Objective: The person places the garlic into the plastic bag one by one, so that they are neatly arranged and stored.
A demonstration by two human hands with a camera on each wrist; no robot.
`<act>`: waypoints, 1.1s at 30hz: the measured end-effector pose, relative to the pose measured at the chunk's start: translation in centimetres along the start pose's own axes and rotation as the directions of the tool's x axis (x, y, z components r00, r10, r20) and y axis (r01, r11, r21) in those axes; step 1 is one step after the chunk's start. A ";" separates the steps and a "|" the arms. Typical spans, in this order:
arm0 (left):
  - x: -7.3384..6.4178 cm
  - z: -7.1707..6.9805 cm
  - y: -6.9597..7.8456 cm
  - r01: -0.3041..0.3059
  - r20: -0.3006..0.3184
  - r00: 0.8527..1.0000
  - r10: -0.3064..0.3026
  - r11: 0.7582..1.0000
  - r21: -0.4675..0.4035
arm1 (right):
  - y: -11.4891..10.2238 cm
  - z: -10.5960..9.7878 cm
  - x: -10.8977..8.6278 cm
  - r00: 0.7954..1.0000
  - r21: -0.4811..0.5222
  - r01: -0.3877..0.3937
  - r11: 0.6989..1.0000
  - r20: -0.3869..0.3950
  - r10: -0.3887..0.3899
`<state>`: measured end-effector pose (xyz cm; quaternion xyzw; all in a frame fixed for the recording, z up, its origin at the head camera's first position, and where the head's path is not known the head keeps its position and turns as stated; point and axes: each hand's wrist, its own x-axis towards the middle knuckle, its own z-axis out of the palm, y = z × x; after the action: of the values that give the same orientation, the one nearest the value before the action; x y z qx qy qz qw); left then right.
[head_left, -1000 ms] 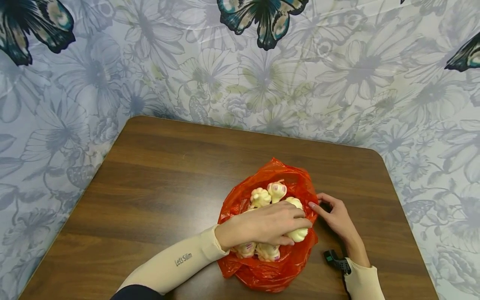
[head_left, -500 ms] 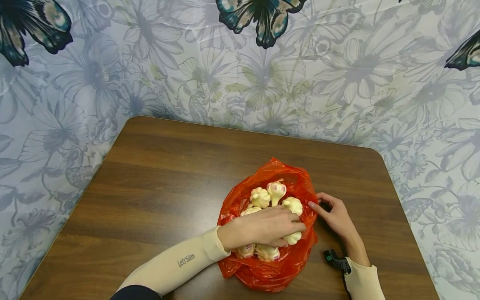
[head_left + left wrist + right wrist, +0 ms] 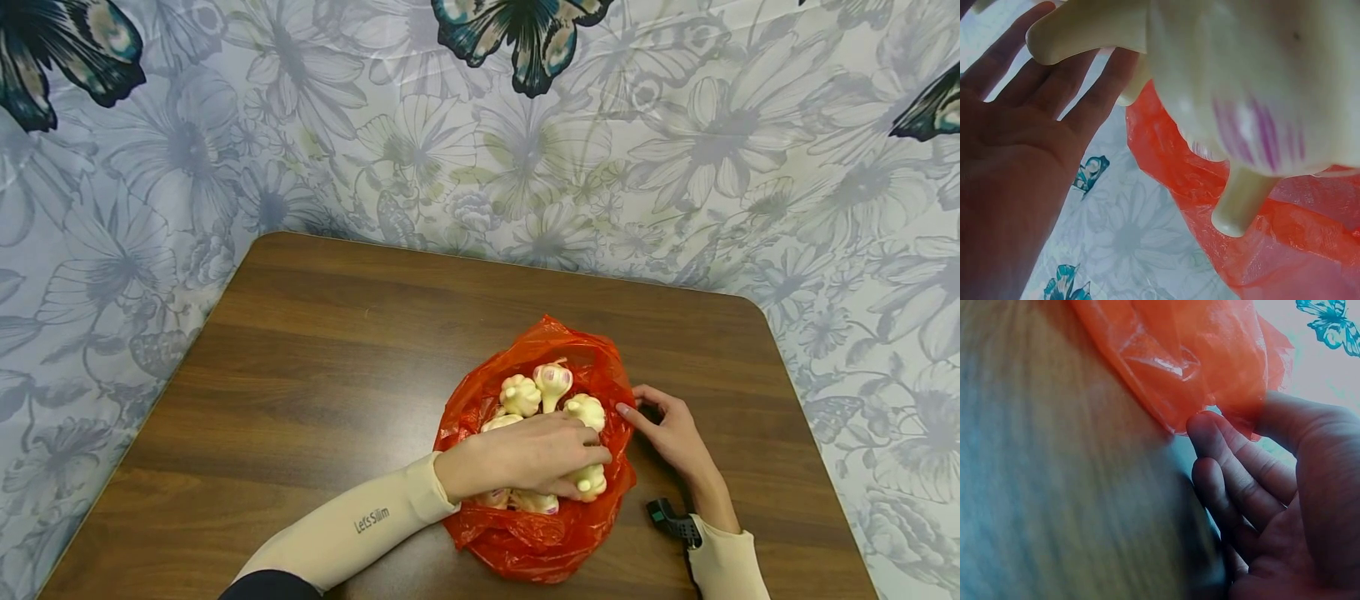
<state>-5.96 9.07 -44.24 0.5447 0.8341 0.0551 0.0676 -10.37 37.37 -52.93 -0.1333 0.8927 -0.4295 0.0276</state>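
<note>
A red plastic bag (image 3: pixel 545 550) with its mouth spread wide holds several whitish garlic bulbs (image 3: pixel 521 394), some streaked purple. My left hand (image 3: pixel 528 454) reaches in from the left over the bulbs. Its fingers lie over a garlic bulb (image 3: pixel 590 485) on the right side of the bag. In the left wrist view the fingers (image 3: pixel 1100 87) are stretched out behind bulbs and stems, and a large garlic bulb (image 3: pixel 1260 81) fills the foreground. At the bag's right edge, my right hand (image 3: pixel 671 433) pinches the plastic between thumb and fingertips (image 3: pixel 1205 432).
Under the bag is a brown wooden table (image 3: pixel 337 350) with rounded far corners. A cloth with flowers and butterflies (image 3: pixel 525 42) hangs behind it. A black wrist device (image 3: pixel 673 523) sits below my right hand.
My left hand has shifted slightly left and down, uncovering the upper right bulb. The bulb under its fingers has shifted and turned, its stem now showing. The right hand has stayed put.
</note>
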 end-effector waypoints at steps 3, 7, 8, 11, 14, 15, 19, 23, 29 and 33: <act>0.0 0.0 -0.1 -0.003 -0.004 1.000 0.002 0.999 -0.039 | 0.0 -0.1 0.1 1.000 -0.001 -0.002 1.000 0.002 0.002; 0.1 0.0 -0.1 -0.014 -0.023 1.000 0.012 0.998 -0.066 | 0.1 -0.1 0.1 1.000 -0.009 -0.005 1.000 0.006 0.005; 0.1 0.0 -0.2 -0.016 -0.028 0.999 0.014 0.998 -0.066 | 0.2 -0.1 0.2 1.000 -0.011 -0.006 1.000 0.007 0.006; 0.2 -0.1 -0.2 -0.025 -0.047 0.999 0.021 0.997 -0.072 | 0.3 -0.2 0.2 1.000 -0.012 -0.003 1.000 0.009 0.003; 0.1 -0.4 -0.5 -0.027 -0.065 0.998 0.021 0.996 -0.090 | 0.3 -0.3 0.3 1.000 -0.011 0.003 1.000 0.008 -0.003; 0.1 -0.6 -0.6 -0.028 -0.075 0.997 0.021 0.995 -0.100 | 0.4 -0.3 0.3 1.000 -0.010 0.004 1.000 0.007 -0.004; -0.2 -1.2 -1.3 -0.026 -0.126 0.992 0.011 0.993 -0.118 | 0.5 -0.4 0.4 1.000 -0.012 0.006 1.000 0.009 -0.006; -0.7 -1.8 -2.3 -0.025 -0.185 0.983 0.003 0.993 -0.115 | 0.5 -0.4 0.5 1.000 -0.018 0.005 1.000 0.010 -0.005; -2.1 -2.9 -4.0 0.016 -0.255 0.965 -0.062 0.984 -0.179 | 0.6 -0.5 0.7 1.000 -0.005 0.001 1.000 0.013 -0.001; -3.4 -3.7 -5.3 0.064 -0.297 0.947 -0.125 0.976 -0.209 | 0.6 -0.6 0.9 1.000 0.001 -0.001 1.000 0.011 0.001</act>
<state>-10.00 3.82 -41.32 0.4792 0.8500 0.2184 -0.0072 -11.43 37.92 -52.96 -0.1351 0.8925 -0.4291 0.0326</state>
